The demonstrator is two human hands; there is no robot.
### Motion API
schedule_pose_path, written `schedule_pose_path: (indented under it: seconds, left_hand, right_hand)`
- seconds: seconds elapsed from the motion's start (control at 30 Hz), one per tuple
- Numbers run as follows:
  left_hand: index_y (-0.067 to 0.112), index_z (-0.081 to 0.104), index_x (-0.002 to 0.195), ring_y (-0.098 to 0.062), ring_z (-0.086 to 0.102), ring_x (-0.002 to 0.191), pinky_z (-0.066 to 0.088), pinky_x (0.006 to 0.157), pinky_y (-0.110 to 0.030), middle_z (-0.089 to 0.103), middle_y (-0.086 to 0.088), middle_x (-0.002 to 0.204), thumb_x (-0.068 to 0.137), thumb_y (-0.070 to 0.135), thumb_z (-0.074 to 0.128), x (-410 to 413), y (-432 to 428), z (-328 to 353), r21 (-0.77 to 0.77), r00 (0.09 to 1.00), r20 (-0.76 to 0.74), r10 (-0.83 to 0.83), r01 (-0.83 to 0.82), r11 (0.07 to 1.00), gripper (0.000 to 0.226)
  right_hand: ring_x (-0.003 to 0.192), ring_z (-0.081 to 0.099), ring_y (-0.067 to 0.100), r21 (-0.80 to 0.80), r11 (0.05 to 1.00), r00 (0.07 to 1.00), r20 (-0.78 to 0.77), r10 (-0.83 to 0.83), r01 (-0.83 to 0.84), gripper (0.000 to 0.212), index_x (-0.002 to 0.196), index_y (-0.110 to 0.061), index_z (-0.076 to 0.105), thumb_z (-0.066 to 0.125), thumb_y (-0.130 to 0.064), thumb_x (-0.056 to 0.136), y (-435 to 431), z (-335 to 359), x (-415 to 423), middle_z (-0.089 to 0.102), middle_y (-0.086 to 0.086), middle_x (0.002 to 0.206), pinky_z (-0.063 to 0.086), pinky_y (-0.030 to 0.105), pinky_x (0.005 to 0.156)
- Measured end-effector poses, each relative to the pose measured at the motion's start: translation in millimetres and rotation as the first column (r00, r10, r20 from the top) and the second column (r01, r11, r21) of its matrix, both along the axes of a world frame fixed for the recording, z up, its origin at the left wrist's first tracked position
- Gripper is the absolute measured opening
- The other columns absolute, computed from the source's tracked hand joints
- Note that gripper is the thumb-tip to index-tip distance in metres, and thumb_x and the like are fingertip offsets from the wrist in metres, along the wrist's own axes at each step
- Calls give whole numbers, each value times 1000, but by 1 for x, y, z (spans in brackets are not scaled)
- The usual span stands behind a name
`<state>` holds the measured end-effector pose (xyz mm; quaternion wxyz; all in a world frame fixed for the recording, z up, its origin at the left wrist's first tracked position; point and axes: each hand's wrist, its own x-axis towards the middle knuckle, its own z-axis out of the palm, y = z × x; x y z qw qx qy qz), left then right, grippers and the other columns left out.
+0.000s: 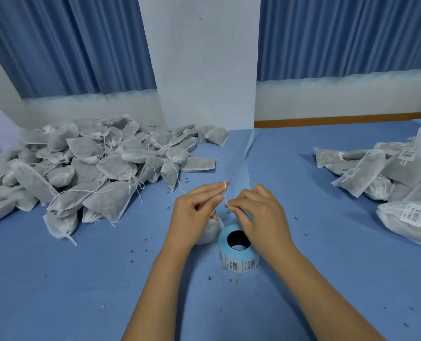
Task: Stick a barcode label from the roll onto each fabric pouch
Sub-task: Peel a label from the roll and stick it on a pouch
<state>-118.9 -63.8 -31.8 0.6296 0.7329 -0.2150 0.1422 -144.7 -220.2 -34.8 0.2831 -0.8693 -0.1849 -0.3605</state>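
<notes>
Left grip is holding the pouch, drawstring looping its forefinger. Right grip is pinching the drawstring. Keep it taut.

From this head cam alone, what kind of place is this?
Probably a small hand-packing or labelling workroom: a heap of unlabelled fabric pouches on the left, labelled pouches piled on the right, and a barcode label roll on the blue table between them.
</notes>
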Motion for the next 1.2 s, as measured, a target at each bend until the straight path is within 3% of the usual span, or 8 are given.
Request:
schedule_pose_path:
  seconds: [0.1,0.27,0.4,0.5,0.6,0.87,1.0,1.2]
  left_hand:
    - [25,74,105,-1,64,106,53,87,-22,70,19,110,88,4,67,2,4,-3,167,997,55,54,-63,984,29]
    - [20,79,85,-15,55,87,47,81,-25,73,16,88,81,11,76,-2,1,-2,355,989,145,-2,-50,933,10]
    - [17,78,81,-7,50,86,41,81,-19,70,13,89,80,15,77,-6,-5,0,302,988,139,-62,17,953,3]
    - [27,78,80,-9,51,89,42,87,-20,61,13,114,81,17,77,-7,-6,1,222,995,94,-35,13,975,10]
    - [24,76,79,-7,61,88,45,82,-17,67,7,102,81,11,76,-8,-9,3,68,992,110,68,-76,995,14]
    - [16,75,75,-14,65,79,47,71,-21,72,4,80,82,7,73,-12,-15,5,-48,988,11,156,-155,987,11]
    - [15,72,75,-7,61,74,48,70,-29,70,9,77,84,9,73,-14,-15,6,-23,984,-56,170,-172,985,11]
    - [15,75,76,-1,61,66,43,63,-8,73,9,75,86,7,68,-15,-19,8,33,982,-131,137,-133,991,15]
  right_hand:
    - [67,49,22,-38,999,997,76,16,-13,6,77,-12,72,72,-8,81,-2,1,-2,62,-2,71,42,30,61]
    - [70,50,20,31,1000,983,184,-2,-4,20,75,-14,73,59,-21,87,-8,4,-2,64,-5,72,37,29,68]
    - [76,49,15,279,960,993,104,-46,15,9,74,-15,73,69,-18,81,-9,4,0,63,-10,72,37,28,74]
    - [75,50,17,392,919,1000,-13,-21,25,8,73,-15,71,74,-13,80,-10,3,1,59,-15,72,42,35,75]
    - [76,49,13,447,894,993,-112,46,9,12,73,-18,69,73,-12,82,-8,2,0,58,-17,72,41,29,77]
    - [76,45,5,300,953,982,-169,85,-31,7,76,-17,72,73,-17,83,2,-1,-1,65,-11,75,34,19,79]
    - [80,45,4,310,951,1000,-20,8,-2,9,87,-19,68,65,-27,84,-2,3,-3,59,-15,84,33,18,81]
    - [82,50,11,182,982,995,80,-64,49,10,78,-18,70,72,-28,79,2,4,-5,64,-7,81,33,24,78]
